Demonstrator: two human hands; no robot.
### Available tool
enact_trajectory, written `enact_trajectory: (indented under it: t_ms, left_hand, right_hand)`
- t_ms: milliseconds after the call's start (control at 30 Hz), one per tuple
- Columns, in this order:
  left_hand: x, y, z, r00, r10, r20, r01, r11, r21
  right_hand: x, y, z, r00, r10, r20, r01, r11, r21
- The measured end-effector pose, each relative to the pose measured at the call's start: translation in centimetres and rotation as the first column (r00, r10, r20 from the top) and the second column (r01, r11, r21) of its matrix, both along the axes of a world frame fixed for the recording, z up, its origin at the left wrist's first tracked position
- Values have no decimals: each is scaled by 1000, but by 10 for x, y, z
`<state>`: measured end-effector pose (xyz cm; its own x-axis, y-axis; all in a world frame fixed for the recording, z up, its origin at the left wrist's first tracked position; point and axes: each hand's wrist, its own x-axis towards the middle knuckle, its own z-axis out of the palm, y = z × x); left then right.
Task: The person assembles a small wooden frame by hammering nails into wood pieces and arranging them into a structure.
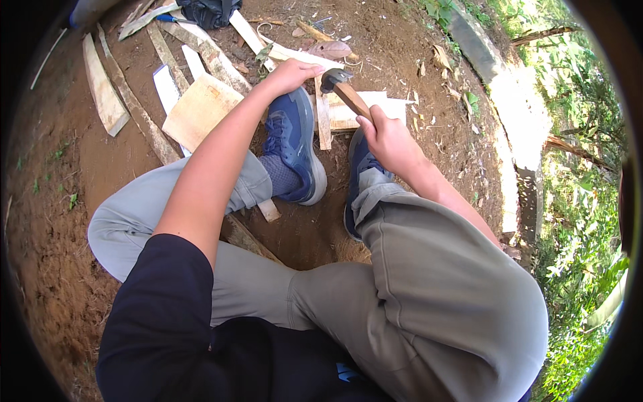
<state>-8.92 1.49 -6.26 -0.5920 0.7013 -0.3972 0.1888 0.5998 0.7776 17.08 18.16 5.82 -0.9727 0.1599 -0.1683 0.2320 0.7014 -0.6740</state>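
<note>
In my right hand [394, 142] is a hammer, its wooden handle [353, 99] gripped near the lower end. The dark metal hammer head [335, 78] is over the top of a narrow wooden strip [323, 117], close to my left thumb. My left hand [290, 76] is bent closed above the toe of my left shoe [293, 137], with its thumb by the strip's upper end. Its other fingertips are hidden, so what they hold does not show. Behind the strip, pale flat boards [355, 110] lie on the ground between and beyond my shoes.
A square pale board [201, 111] and several long wood slats [105, 87] lie on the dirt to the left. A black bag [206, 11] and a blue-handled tool [169, 18] are at the far left. A concrete edge [474, 43] and greenery border the right side.
</note>
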Motion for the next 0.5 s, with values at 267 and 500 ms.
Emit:
enact_trajectory:
  t_ms: [267, 500]
  left_hand:
    - [2, 6, 10, 999, -17, 45, 19, 999, -34]
    - [3, 6, 13, 998, -3, 62, 6, 999, -38]
  right_hand:
    - [7, -3, 13, 1000, -5, 28, 4, 999, 39]
    - [10, -7, 45, 963, -263, -53, 250, 952, -177]
